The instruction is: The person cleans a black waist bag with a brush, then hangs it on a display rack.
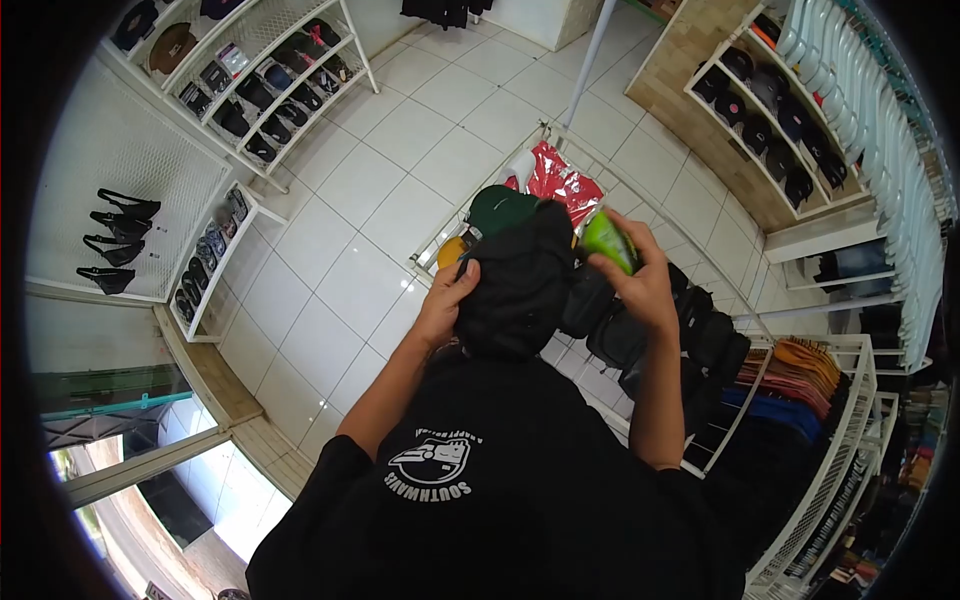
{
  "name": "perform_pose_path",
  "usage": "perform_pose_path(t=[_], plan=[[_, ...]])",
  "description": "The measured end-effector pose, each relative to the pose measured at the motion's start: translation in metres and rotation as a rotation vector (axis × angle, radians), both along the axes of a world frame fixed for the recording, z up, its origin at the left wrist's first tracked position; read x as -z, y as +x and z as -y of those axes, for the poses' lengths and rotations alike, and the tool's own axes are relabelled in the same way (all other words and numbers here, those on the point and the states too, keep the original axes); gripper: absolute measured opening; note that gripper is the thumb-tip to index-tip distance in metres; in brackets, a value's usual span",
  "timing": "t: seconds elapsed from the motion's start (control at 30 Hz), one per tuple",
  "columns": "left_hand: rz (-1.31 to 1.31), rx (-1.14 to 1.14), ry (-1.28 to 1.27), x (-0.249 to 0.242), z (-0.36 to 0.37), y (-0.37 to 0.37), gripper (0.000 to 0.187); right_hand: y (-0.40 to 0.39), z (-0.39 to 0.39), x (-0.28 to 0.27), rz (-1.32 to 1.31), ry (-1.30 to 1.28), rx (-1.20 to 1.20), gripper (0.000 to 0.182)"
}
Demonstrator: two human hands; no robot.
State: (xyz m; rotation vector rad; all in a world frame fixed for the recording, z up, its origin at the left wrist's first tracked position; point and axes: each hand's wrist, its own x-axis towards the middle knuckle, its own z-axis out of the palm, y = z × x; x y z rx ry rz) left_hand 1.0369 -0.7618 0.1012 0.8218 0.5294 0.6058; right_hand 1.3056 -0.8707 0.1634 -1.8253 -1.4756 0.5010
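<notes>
A black fabric item (515, 285), its exact kind hard to make out, hangs in front of my chest. My left hand (447, 300) grips its left edge, thumb on the front. On the other side, my right hand (635, 275) is closed on a bright green object (606, 240), slightly blurred, beside the upper right edge of the black item. Just beyond the black item lie a dark green cap (500, 210), a yellow item (451, 252) and a red and white plastic-wrapped item (562, 182) on a white rack (425, 258).
Black bags (620, 335) hang at the rack's right. Folded clothes (800, 375) fill a wire rack at the lower right. Shelves of caps (770, 120) and white hangers (860, 130) stand upper right; a white shelf (270, 85) holds small goods at upper left.
</notes>
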Motion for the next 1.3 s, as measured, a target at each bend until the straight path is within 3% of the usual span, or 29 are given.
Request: perform_pose_path(t=[0.07, 0.13, 0.23, 0.27, 0.33, 0.5, 0.63, 0.7, 0.8, 0.97, 1.07, 1.17, 1.3], plan=[[0.059, 0.005, -0.011, -0.003, 0.0, 0.001, 0.049, -0.009, -0.005, 0.009, -0.735, 0.33, 0.01, 0.056], [0.085, -0.06, -0.02, -0.003, 0.004, 0.011, 0.05, -0.021, -0.003, 0.029, -1.05, 0.318, 0.103, 0.05], [0.085, -0.116, -0.054, -0.005, 0.0, 0.014, 0.049, -0.04, -0.002, 0.036, -1.481, 0.335, 0.032, 0.05], [0.061, -0.103, -0.077, -0.006, -0.001, 0.014, 0.048, -0.042, -0.003, 0.035, -1.482, 0.335, 0.035, 0.05], [-0.014, -0.022, 0.023, -0.018, -0.007, 0.007, 0.046, -0.044, -0.005, 0.034, -1.046, 0.373, 0.091, 0.052], [-0.184, 0.128, 0.262, -0.023, -0.004, 0.003, 0.043, -0.061, -0.005, 0.007, -0.814, 0.297, 0.03, 0.065], [-0.007, -0.056, 0.004, -0.025, -0.002, -0.001, 0.047, -0.057, 0.007, 0.017, -0.778, 0.29, 0.022, 0.066], [0.082, -0.091, -0.08, -0.028, -0.002, -0.003, 0.051, -0.051, 0.013, 0.018, -0.411, 0.222, -0.013, 0.066], [-0.02, -0.048, -0.128, -0.014, 0.003, 0.003, 0.05, -0.059, 0.004, -0.004, -0.19, 0.277, 0.014, 0.066], [-0.011, 0.049, -0.037, -0.011, -0.001, 0.005, 0.05, -0.063, -0.014, -0.003, -0.335, 0.342, 0.039, 0.065], [0.099, -0.088, -0.038, -0.014, -0.009, 0.001, 0.046, -0.052, 0.011, 0.031, -0.399, 0.223, -0.062, 0.065], [-0.073, 0.028, 0.131, -0.002, -0.009, 0.005, 0.04, -0.055, 0.007, 0.021, -0.374, 0.254, -0.051, 0.066], [-0.09, 0.092, 0.246, -0.019, 0.0, 0.018, 0.039, -0.059, -0.019, -0.023, -0.219, 0.4, 0.002, 0.066]])
